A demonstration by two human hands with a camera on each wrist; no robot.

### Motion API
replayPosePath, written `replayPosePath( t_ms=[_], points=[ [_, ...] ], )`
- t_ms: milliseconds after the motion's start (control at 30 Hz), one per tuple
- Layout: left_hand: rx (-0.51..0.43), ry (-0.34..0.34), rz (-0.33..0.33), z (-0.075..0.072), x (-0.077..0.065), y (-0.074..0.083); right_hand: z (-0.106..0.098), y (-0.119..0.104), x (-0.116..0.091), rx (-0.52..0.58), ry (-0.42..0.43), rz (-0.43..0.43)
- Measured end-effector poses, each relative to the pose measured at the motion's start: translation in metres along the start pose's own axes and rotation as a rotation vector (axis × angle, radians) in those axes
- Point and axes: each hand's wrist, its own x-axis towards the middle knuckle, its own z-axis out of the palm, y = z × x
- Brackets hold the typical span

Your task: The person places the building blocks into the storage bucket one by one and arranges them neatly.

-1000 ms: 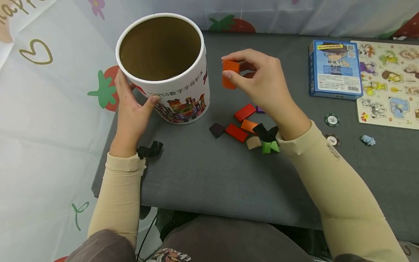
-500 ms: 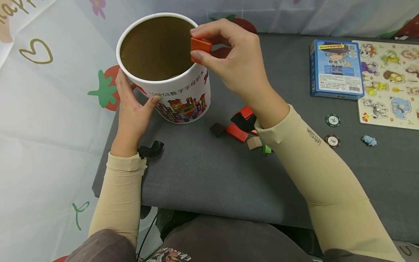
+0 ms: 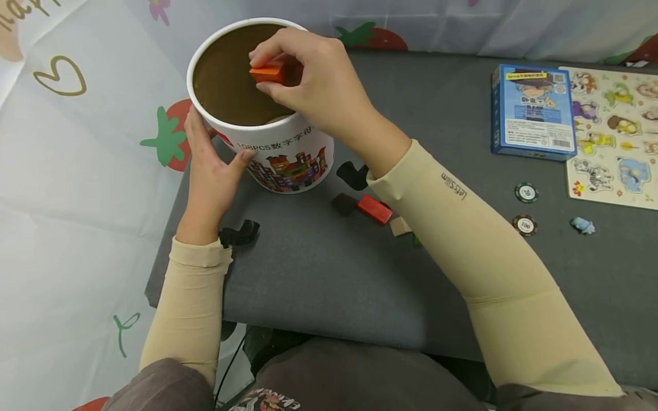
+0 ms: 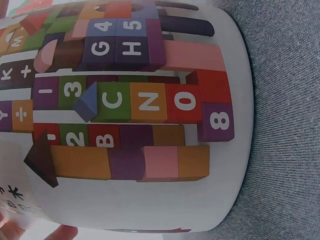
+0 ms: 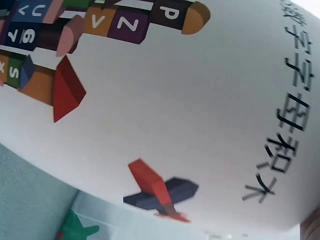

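Note:
A tall white bucket printed with colourful toy blocks stands at the left of the grey table. My left hand holds its near left side, thumb on the front below the rim. Over the bucket's mouth my right hand pinches an orange block between thumb and fingers. The bucket's printed wall fills most of the left wrist view, with fingertips at the lower left. In the right wrist view the printed wall hides the hand and block.
Loose blocks lie right of the bucket: a red block, a dark block and a tan block, others partly under the right sleeve. Further right are a blue box, an animal puzzle board, two chips and a small blue figure.
My right hand has carried the orange block leftward from above the table to over the bucket's mouth. My left hand has stayed on the bucket.

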Motion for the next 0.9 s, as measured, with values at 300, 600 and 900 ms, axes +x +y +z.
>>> replayPosePath(
  t_ms=[300, 600, 900],
  points=[
    [-0.008, 0.001, -0.019, 0.001, 0.000, -0.003, 0.009, -0.002, 0.022, -0.414, -0.185, -0.030],
    [0.002, 0.004, -0.016, 0.000, -0.002, 0.006, 0.014, -0.006, 0.041, -0.523, -0.340, 0.013],
    [-0.058, 0.008, 0.004, -0.002, -0.009, 0.043, 0.022, -0.008, 0.053, -0.569, -0.544, 0.111]
  ],
)
